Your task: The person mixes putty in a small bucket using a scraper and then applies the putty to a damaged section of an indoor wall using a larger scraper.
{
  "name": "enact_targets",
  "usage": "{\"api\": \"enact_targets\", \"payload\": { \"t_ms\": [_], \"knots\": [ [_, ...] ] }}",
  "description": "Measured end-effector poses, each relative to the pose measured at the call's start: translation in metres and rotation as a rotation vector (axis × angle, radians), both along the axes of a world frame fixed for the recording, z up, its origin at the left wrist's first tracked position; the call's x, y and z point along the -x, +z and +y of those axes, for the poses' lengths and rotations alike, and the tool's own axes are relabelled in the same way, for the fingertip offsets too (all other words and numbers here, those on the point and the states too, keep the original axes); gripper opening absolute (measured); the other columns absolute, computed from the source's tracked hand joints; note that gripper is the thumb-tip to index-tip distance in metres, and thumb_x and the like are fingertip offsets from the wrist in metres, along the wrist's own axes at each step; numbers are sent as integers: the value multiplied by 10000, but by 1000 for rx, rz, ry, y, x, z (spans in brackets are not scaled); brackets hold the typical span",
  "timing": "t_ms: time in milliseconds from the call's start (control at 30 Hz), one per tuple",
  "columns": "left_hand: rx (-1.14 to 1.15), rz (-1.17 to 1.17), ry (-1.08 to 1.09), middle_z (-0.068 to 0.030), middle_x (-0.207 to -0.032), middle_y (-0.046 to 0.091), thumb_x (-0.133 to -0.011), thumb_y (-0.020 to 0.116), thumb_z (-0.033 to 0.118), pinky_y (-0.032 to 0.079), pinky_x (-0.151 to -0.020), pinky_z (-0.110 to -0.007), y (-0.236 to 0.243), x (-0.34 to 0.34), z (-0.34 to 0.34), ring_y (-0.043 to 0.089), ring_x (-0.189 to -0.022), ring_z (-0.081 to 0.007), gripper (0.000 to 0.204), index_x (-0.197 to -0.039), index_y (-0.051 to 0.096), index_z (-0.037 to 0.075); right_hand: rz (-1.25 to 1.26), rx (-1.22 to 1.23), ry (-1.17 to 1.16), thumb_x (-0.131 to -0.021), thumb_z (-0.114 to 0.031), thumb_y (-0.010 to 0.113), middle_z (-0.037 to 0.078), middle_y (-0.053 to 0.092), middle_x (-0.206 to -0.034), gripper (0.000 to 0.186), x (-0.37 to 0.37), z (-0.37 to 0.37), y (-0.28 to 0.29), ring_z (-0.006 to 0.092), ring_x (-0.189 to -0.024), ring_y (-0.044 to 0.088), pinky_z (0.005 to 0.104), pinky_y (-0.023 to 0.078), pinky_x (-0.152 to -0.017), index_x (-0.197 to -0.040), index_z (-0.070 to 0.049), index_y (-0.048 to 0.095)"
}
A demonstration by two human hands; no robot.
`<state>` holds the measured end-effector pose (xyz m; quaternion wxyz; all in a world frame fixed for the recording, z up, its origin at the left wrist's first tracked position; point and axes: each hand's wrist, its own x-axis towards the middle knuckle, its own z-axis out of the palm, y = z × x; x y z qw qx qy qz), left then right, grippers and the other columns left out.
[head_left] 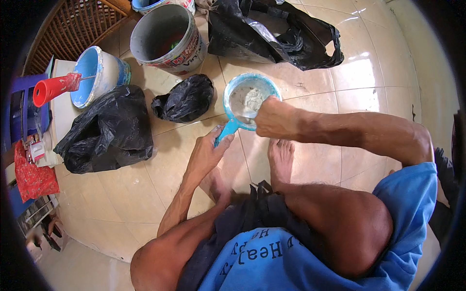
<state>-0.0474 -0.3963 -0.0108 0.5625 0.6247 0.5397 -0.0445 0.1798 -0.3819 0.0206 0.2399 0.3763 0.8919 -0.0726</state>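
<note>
A light-blue water dipper point(229, 127) with a smeared rim stands over the tiles in front of my feet. My left hand point(208, 148) is closed round its handle, thumb along the side. Inside the dipper lies a lumpy, whitish-grey paste point(251, 98), heaped toward the far side and wetter around the edges. My right hand point(274, 117) is a fist at the dipper's right, near rim, its knuckles over the opening. Whatever it grips is hidden behind the fingers; only a pale sliver shows beside them in the paste.
Beyond the dipper lie a small black plastic bag point(187, 99), a larger one point(109, 131) and an open one point(272, 31). A grey bucket point(160, 56) and a white-blue pail point(109, 72) stand far left, a red-handled tool point(56, 88) across the pail. Tiled floor point(310, 160) surrounds my feet.
</note>
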Motion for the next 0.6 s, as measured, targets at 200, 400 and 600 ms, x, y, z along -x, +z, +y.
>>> {"api": "enact_targets", "payload": {
  "t_ms": [200, 400, 600],
  "knots": [
    [-124, -229, 52, -67, -810, 621, -917, 634, 309, 450, -565, -297, -26, 11, -15, 503, -562, -118, 482, -1285, 584, 3, 10, -46, -20, -741, -114, 667, 114, 705, -732, 74, -24, 16, 27, 258, -682, 707, 372, 536, -548, -698, -68, 707],
    [-86, -46, -27, -224, -963, 682, -919, 611, 322, 511, -746, -373, -14, 5, -8, 682, -817, -335, 453, -1263, 587, 28, -19, 38, 25, -752, -124, 672, 110, 717, -769, 69, -12, 16, 4, 258, -717, 715, 371, 548, -564, -734, -75, 717],
    [-190, -218, -9, -136, -944, 686, -918, 623, 308, 478, -609, -302, -29, 8, -15, 548, -593, -132, 496, -1313, 562, 14, -30, 71, -36, -760, -138, 682, 102, 727, -802, 69, -18, 15, 37, 254, -748, 723, 367, 556, -576, -761, -84, 726]
  ]
}}
